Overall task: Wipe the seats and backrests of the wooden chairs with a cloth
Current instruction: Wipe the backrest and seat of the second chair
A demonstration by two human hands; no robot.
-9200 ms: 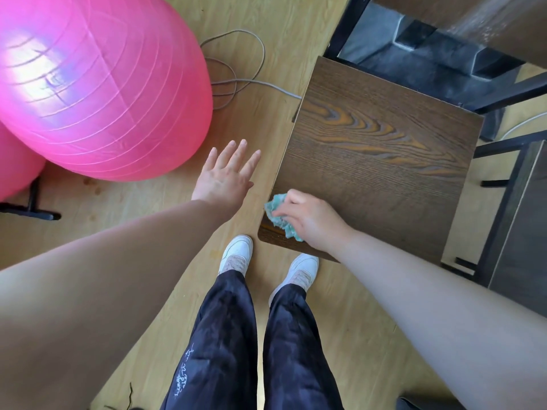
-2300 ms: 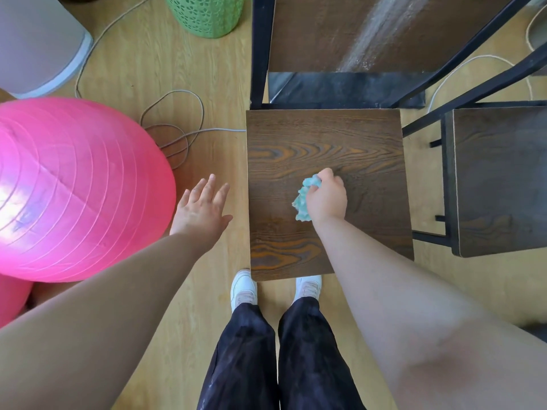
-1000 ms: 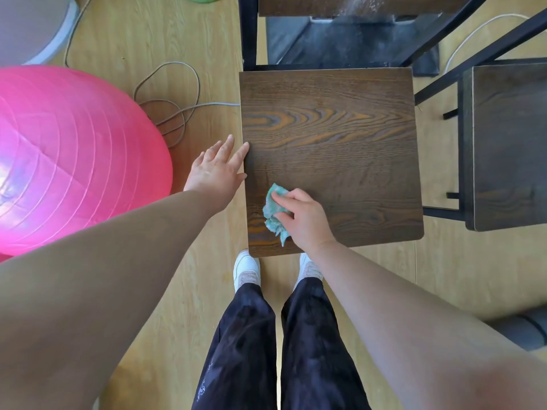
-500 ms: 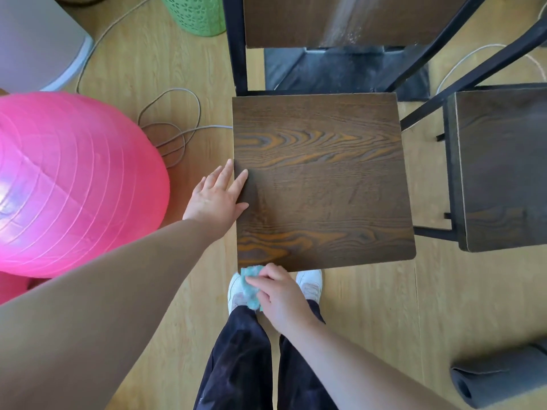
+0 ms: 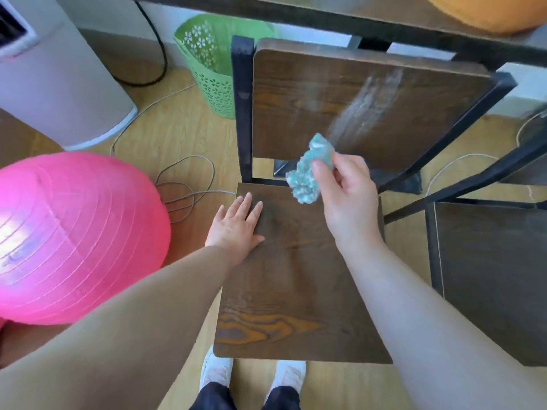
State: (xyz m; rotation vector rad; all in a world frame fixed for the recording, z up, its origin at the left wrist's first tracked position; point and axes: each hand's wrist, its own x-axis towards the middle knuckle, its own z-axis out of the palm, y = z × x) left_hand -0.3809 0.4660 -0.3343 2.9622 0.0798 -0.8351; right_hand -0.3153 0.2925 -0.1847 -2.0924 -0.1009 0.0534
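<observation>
A dark wooden chair stands in front of me, its seat [image 5: 296, 291] below and its backrest [image 5: 340, 105] above, held by black metal posts. A pale dusty streak runs across the backrest. My right hand [image 5: 346, 199] is raised above the rear of the seat, pinching a crumpled teal cloth [image 5: 309, 170] just in front of the backrest's lower edge. My left hand [image 5: 236, 226] lies flat with fingers spread on the seat's rear left corner. A second wooden chair seat [image 5: 491, 276] sits to the right.
A big pink exercise ball [image 5: 74, 238] fills the left side. A grey cable [image 5: 183, 187] loops on the wooden floor between ball and chair. A green perforated basket [image 5: 213, 69] and a white appliance [image 5: 59, 78] stand behind. A table edge [image 5: 355, 22] runs overhead.
My right hand has lifted the cloth from the seat's front edge up to the backrest. My left hand slid onto the seat's rear left corner. The view tilted up, showing the backrest.
</observation>
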